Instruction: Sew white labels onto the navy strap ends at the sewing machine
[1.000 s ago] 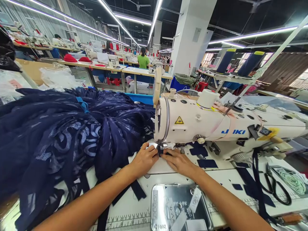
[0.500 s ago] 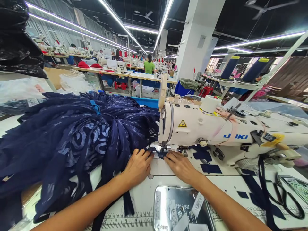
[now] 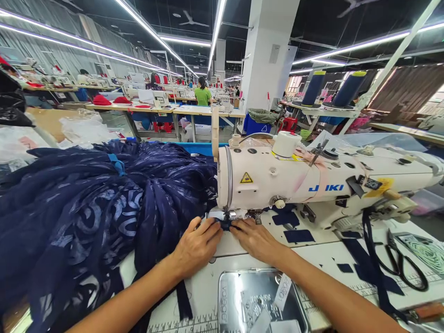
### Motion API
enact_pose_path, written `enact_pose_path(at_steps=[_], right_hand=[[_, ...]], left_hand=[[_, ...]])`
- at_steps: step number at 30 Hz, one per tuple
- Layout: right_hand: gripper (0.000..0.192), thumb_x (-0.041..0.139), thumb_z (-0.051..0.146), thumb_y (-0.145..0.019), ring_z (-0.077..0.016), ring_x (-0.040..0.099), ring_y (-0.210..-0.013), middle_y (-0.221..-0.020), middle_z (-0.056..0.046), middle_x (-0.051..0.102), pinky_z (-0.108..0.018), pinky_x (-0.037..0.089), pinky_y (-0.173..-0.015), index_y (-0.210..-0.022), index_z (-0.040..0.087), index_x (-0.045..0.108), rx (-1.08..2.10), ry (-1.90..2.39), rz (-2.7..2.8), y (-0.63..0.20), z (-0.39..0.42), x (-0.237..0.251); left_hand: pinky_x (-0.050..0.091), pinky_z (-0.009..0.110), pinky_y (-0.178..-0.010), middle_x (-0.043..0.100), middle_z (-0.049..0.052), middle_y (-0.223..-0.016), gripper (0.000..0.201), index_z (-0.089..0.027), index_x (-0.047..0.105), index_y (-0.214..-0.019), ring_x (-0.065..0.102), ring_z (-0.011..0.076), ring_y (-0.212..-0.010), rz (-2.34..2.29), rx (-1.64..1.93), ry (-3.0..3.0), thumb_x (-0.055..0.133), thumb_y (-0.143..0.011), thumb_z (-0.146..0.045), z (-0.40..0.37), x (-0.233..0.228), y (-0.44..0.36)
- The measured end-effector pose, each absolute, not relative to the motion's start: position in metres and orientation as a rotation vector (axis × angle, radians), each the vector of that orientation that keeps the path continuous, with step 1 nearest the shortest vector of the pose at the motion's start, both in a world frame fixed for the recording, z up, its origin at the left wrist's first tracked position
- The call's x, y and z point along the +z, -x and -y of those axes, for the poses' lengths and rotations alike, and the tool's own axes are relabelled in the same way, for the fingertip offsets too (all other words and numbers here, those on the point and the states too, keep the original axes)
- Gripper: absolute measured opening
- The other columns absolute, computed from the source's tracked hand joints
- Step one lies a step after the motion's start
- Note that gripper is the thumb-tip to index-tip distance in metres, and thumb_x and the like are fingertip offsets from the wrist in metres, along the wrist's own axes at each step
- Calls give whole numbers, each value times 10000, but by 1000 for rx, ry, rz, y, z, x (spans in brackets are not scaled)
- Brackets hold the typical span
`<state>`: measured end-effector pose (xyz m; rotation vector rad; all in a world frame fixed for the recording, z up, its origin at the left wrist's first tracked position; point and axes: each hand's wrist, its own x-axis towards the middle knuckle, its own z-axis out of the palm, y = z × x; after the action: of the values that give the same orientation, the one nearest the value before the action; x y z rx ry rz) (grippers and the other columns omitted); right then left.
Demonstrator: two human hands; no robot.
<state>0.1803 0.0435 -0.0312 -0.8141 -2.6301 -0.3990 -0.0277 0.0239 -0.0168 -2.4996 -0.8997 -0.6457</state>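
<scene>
My left hand (image 3: 197, 245) and right hand (image 3: 255, 239) lie flat, fingers spread, pressing a small navy fabric piece (image 3: 226, 224) under the sewing machine (image 3: 277, 178) needle. A navy fabric heap (image 3: 86, 203) covers the counter (image 3: 204, 289) left of them.

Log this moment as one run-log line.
left hand: on navy strip | right hand: same | under sewing machine | scissors idle

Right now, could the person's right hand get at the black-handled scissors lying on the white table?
Probably yes. The right hand lies flat by the needle, holding nothing, and the black-handled scissors lie in the open to its right on the white table, with only flat navy fabric scraps between.
</scene>
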Motion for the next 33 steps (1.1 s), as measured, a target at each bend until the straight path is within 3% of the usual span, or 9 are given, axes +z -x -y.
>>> enact_pose_path(at_steps=[3,9,23,33], right_hand=[[284,406,51,-799,-192,550,-871,-999,-131,599,-317,473,-774,-1023,84,578,-390,814,2623,-180,-44,-31],[326,411,46,-792,-197,549,-904,-1065,-130,577,-324,474,-763,-1087,92,541,-370,888,2654,-181,-44,-32],[336,409,113,-816,-210,542,-951,-1106,-143,569,-348,465,-785,-1136,82,505,-342,942,2647,-180,-48,-37],[364,422,203,-828,-216,551,-970,-1095,-136,590,-362,457,-812,-1169,92,490,-179,1047,2587,-183,-55,-43]], left_hand=[[298,421,-893,618,74,-1063,284,-160,587,-1012,477,223,-1047,917,-558,2670,416,-791,-114,-34,-16,23],[282,461,-911,592,88,-1131,361,-168,565,-1072,495,224,-1051,1006,-466,2825,410,-756,-87,-42,-21,23],[282,444,-926,559,86,-1181,397,-183,531,-1123,483,222,-1085,1045,-402,2806,439,-757,-61,-45,-22,25],[317,417,-884,611,77,-1099,425,-181,555,-1090,487,215,-1064,1060,-397,2787,380,-745,-5,-59,-19,26]])
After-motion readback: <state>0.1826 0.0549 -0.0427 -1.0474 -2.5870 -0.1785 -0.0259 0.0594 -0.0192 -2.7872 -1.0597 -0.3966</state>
